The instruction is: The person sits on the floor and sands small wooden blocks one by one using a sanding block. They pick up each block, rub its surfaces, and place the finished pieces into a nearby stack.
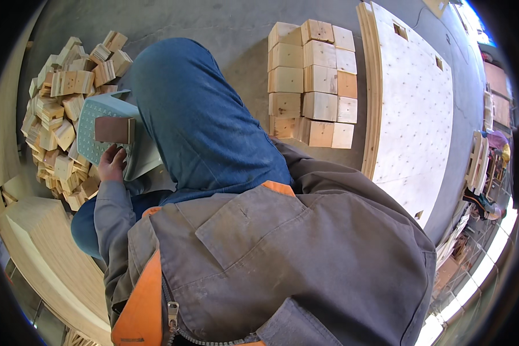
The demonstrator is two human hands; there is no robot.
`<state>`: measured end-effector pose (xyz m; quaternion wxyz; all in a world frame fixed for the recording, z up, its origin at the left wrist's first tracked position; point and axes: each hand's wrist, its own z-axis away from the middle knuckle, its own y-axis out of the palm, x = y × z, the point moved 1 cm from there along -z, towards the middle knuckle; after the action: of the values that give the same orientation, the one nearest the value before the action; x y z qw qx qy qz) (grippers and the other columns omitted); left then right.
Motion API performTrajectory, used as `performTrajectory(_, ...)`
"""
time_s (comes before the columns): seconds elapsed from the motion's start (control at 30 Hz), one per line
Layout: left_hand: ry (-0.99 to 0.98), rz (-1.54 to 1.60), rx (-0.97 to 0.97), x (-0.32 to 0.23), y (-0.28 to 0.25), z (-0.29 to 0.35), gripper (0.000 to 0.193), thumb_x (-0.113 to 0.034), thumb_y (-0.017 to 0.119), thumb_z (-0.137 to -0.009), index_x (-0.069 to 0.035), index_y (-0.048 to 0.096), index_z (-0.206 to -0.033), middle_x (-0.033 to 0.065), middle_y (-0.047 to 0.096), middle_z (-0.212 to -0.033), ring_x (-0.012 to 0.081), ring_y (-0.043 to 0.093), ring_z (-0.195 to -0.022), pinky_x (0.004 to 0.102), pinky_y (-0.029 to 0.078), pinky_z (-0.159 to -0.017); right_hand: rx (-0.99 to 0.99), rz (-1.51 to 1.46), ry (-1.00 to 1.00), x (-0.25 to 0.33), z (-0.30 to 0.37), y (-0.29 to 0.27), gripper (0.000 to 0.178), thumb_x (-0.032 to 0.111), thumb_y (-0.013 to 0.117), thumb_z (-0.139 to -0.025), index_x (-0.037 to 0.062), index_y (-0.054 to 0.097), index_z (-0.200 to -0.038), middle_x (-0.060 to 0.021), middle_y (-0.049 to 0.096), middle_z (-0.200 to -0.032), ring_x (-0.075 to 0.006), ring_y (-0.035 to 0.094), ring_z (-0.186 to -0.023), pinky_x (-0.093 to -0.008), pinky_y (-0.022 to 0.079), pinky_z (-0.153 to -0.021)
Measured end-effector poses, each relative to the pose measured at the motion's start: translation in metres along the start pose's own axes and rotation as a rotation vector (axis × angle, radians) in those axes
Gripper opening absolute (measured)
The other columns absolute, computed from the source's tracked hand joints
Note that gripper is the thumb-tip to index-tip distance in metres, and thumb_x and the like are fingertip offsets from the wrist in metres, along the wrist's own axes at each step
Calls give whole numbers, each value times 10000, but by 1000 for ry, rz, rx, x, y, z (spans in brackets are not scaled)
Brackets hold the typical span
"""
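Note:
A light blue plastic step stool (92,104) with a raised dot pattern stands to the left of my bent knee. On its top lies a brown-faced rectangular block (113,130), whose right side shows a paler edge. My left hand (112,164) is just below the block, at the stool's near edge. Its fingers are slightly curled and apart, with their tips close to the block; whether they touch it I cannot tell. My right arm (328,173) reaches forward behind my leg, toward the near end of a neat stack of wooden blocks (320,106). The leg hides my right hand.
A loose heap of wood offcuts (63,138) lies left of the stool. Large pale sheets of wood (415,109) with small cut-outs are piled right of the block stack. A long curved-looking timber piece (52,242) lies at lower left. Assorted materials (484,167) line the far right.

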<state>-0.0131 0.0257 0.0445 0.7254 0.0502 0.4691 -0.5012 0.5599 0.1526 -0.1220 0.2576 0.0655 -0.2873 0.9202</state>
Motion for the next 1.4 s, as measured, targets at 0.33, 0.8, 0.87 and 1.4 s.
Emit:
performTrajectory(0.33, 174, -8, -40, -23, 10, 17, 570, -210, 797, -937, 24, 592, -1414, 117, 731, -1252, 194, 706, -1103, 313, 575, -885, -14, 75, -26, -1, 16, 0, 647, 144, 738, -920, 17, 474, -1497, -203, 678, -1322, -258, 691, -1097, -367, 571, -903)
performTrajectory(0.8, 269, 317, -176, -42, -9, 47, 514, -92, 802, -905, 58, 606, -1355, 149, 717, -1195, 187, 693, -1086, 318, 588, -915, -125, -165, -225, 138, 6, -85, 607, 99, 711, -948, 8, 473, -1499, -197, 703, -1292, -233, 723, -1029, -338, 594, -842)
performTrajectory(0.87, 304, 327, -206, -37, -14, 49, 527, -101, 810, -897, 57, 606, -1356, 151, 717, -1197, 191, 693, -1086, 323, 587, -919, -171, -363, -379, 179, 3, -118, 601, 93, 707, -952, 7, 473, -1499, -196, 706, -1288, -229, 727, -1019, -334, 598, -833)
performTrajectory(1.4, 392, 486, -274, -50, -31, 62, 472, -154, 828, -924, 21, 639, -1319, 117, 713, -1169, 175, 696, -1023, 310, 582, -888, -174, 71, -1576, 471, 234, -24, 836, 191, 839, -832, 62, 457, -1564, -193, 538, -1506, -300, 591, -1275, -435, 514, -1036)
